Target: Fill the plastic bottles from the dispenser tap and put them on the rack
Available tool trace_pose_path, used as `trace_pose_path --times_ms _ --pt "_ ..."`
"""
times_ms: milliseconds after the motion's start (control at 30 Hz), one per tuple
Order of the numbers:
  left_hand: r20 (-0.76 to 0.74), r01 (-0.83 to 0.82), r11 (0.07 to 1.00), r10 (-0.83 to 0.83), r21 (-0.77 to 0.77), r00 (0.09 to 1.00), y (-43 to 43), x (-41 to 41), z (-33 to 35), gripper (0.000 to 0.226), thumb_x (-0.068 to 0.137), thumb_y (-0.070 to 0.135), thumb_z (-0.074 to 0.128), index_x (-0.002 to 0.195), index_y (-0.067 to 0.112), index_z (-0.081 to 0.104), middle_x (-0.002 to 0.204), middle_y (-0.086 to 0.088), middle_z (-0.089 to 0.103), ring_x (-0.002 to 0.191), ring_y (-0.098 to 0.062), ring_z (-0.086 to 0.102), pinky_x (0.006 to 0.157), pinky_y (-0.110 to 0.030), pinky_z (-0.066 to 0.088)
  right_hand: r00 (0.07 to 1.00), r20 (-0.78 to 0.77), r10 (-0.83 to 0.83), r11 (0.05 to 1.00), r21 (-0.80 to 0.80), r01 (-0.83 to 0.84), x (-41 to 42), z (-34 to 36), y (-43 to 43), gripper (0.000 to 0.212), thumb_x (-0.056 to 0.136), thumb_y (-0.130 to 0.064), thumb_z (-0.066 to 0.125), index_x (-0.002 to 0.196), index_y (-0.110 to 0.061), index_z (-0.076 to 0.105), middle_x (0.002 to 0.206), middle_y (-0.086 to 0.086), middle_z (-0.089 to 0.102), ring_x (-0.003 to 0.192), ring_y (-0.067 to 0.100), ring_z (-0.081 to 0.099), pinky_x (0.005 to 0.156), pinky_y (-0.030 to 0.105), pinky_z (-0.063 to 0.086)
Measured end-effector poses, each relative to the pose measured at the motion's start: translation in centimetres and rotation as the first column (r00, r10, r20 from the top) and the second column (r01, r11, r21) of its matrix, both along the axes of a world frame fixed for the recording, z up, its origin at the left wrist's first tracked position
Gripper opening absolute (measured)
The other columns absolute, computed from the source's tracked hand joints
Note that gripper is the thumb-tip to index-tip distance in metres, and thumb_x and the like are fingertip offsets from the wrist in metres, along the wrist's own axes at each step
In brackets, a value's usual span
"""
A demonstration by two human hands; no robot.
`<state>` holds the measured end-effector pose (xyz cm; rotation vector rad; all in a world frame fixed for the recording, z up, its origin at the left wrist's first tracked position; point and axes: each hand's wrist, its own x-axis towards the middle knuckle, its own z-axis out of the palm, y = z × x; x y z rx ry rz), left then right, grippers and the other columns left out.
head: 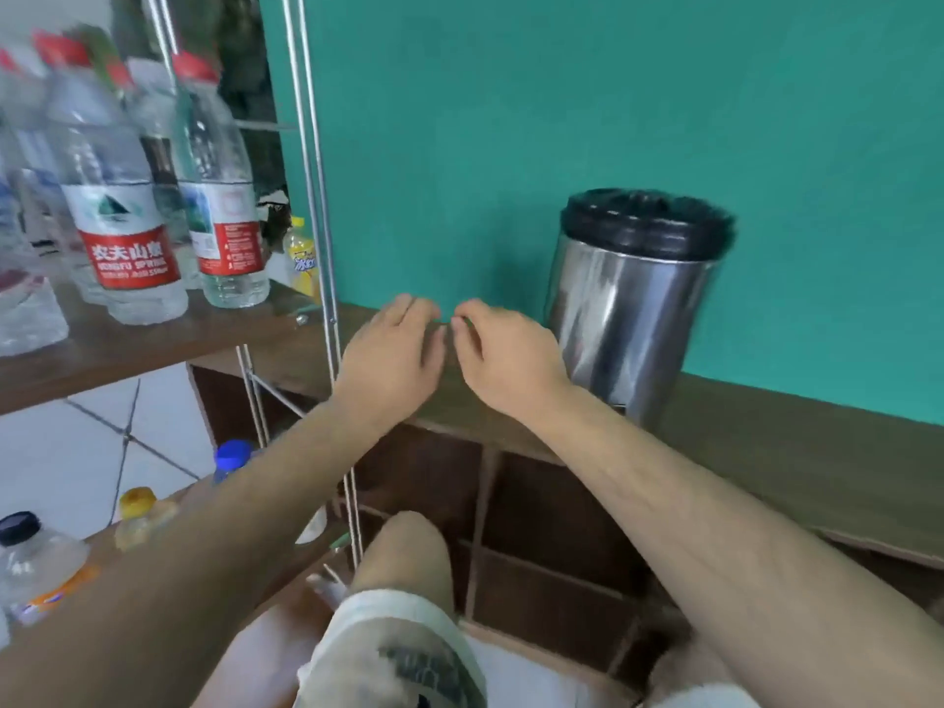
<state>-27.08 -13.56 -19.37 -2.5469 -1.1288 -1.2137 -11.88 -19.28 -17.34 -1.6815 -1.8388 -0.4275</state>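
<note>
Teal-painted wall [562, 94] is seen behind a brown wooden counter [797, 442], above which both hands are held side by side, fingertips almost meeting. Nothing is held in either hand. The left hand [396, 352] is shown from the back with its fingers relaxed and loosely together. The right hand [508, 357] has its fingers loosely curled downward, and nothing is seen between them.

Two clear plastic bottles with red caps and red-and-white labels [122, 222] are stood upright to the left of the left hand, on the brown wooden shelf of a metal-posted rack [153, 344]; further clear bottles are blurred beside and behind them. A shiny steel cylindrical dispenser [623, 309] with a black lid [646, 222] is set on the counter just right of the right hand; its tap is hidden behind that wrist.

A small yellow bottle [301, 258] is placed behind the rack's posts, left of the left hand. Below the left forearm, a blue-capped bottle [232, 454], a yellow-capped bottle [137, 503] and a black-capped clear bottle with an orange label [30, 559] are found on a lower shelf. Dark wooden compartments [551, 513] are seen beneath the counter, under both forearms, and a bare knee with pale shorts [398, 625] is visible lowest, between the arms.
</note>
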Motion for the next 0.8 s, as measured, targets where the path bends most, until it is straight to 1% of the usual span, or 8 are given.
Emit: trace_pose_path --times_ms 67,233,400,500,600,700,767,800 --pt "0.025 0.064 0.996 -0.066 0.054 0.998 0.1 3.9 3.9 0.027 0.104 0.027 0.056 0.121 0.008 0.063 0.113 -0.01 0.064 0.101 -0.034 0.064 0.084 -0.045 0.051 0.998 0.027 -0.06 0.998 0.036 0.059 3.7 3.9 -1.1 0.028 0.109 -0.034 0.042 0.114 -0.016 0.063 0.099 0.003 0.071 0.092 0.031 0.065 0.072 0.042 0.052" --pt "-0.039 0.195 0.975 -0.192 0.107 0.981 0.5 12.6 11.4 0.032 0.103 0.031 0.055 0.125 0.01 0.062 0.12 -0.01 0.062 0.109 -0.033 0.062 0.091 -0.047 0.05 0.935 0.17 -0.312 0.949 0.105 0.297 11.9 11.5 -2.9 0.032 0.109 -0.035 0.038 0.119 -0.017 0.061 0.115 0.007 0.07 0.107 0.034 0.06 0.085 0.043 0.047" --pt "-0.179 0.252 0.967 -0.243 0.028 0.953 1.5 18.8 14.6 0.04 0.106 0.04 0.048 0.136 0.016 0.056 0.129 -0.008 0.058 0.117 -0.031 0.058 0.099 -0.042 0.044 0.893 0.125 -0.433 0.901 0.023 0.434 18.2 14.0 -3.7 0.039 0.108 -0.039 0.04 0.132 -0.018 0.061 0.13 0.008 0.065 0.122 0.033 0.055 0.1 0.042 0.044" --pt "-0.261 0.247 0.969 -0.239 -0.001 0.935 3.3 21.5 15.9 0.046 0.107 0.047 0.043 0.144 0.022 0.053 0.14 -0.003 0.056 0.128 -0.029 0.054 0.106 -0.042 0.04 0.879 0.1 -0.466 0.88 -0.049 0.472 21.5 14.4 -3.3 0.043 0.107 -0.044 0.04 0.138 -0.02 0.058 0.135 0.008 0.064 0.127 0.033 0.054 0.103 0.042 0.043" --pt "-0.292 0.246 0.969 -0.24 -0.016 0.926 5.4 24.1 17.4 0.056 0.103 0.061 0.04 0.151 0.032 0.047 0.156 0.004 0.047 0.144 -0.025 0.042 0.117 -0.044 0.031 0.884 0.063 -0.463 0.881 -0.074 0.467 24.6 14.1 -2.3 0.049 0.106 -0.049 0.041 0.146 -0.024 0.054 0.146 0.005 0.059 0.137 0.03 0.05 0.111 0.042 0.041" --pt "-0.297 0.23 0.965 -0.259 -0.129 0.919 7.3 26.7 17.6 0.067 0.099 0.074 0.035 0.155 0.04 0.041 0.165 0.008 0.037 0.155 -0.022 0.026 0.127 -0.047 0.016 0.909 0.029 -0.416 0.904 -0.098 0.417 27.1 13.3 -0.4 0.054 0.106 -0.054 0.041 0.153 -0.029 0.049 0.158 -0.004 0.05 0.148 0.022 0.041 0.121 0.04 0.033" --pt "-0.268 0.273 0.926 -0.341 -0.26 0.901 8.5 28.2 17.8 0.075 0.091 0.086 0.027 0.153 0.046 0.043 0.165 0.012 0.037 0.157 -0.019 0.023 0.129 -0.05 0.009 0.95 -0.111 -0.291 0.954 -0.113 0.279 28.6 13.2 1.2 0.051 0.107 -0.051 0.039 0.151 -0.029 0.053 0.156 -0.008 0.051 0.147 0.015 0.041 0.124 0.036 0.03" --pt "-0.242 0.305 0.906 -0.38 -0.293 0.893 9.2 28.6 17.7 0.082 0.084 0.092 0.022 0.15 0.049 0.045 0.163 0.015 0.039 0.155 -0.016 0.025 0.128 -0.053 0.008 0.962 -0.183 -0.205 0.977 -0.104 0.188 29.2 13.0 2.0 0.051 0.106 -0.051 0.037 0.148 -0.029 0.057 0.153 -0.01 0.055 0.144 0.01 0.045 0.123 0.03 0.03"
